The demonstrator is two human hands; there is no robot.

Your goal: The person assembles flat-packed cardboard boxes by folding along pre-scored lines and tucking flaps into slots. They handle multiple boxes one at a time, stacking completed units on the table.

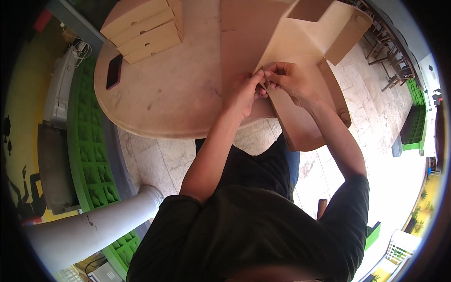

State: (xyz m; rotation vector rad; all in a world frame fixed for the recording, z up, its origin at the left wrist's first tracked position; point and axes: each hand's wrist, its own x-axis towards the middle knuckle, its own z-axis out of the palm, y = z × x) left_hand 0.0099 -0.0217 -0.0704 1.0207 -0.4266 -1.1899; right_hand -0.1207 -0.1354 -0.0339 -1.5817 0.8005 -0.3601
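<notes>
from my end i see the worktop (157,96); the open box (304,52) lies partly on it, overhanging the right side; i judge its card light, fairly stiff, prone to creasing; i'd favour folded edges over mid-panel; left hand (241,97) and right hand (295,83) meet, fingers (280,66) pinched narrow on one edge.

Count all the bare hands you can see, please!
2: the person's bare left hand and bare right hand, close together, both pinching an edge of the partly folded brown cardboard box.
</notes>
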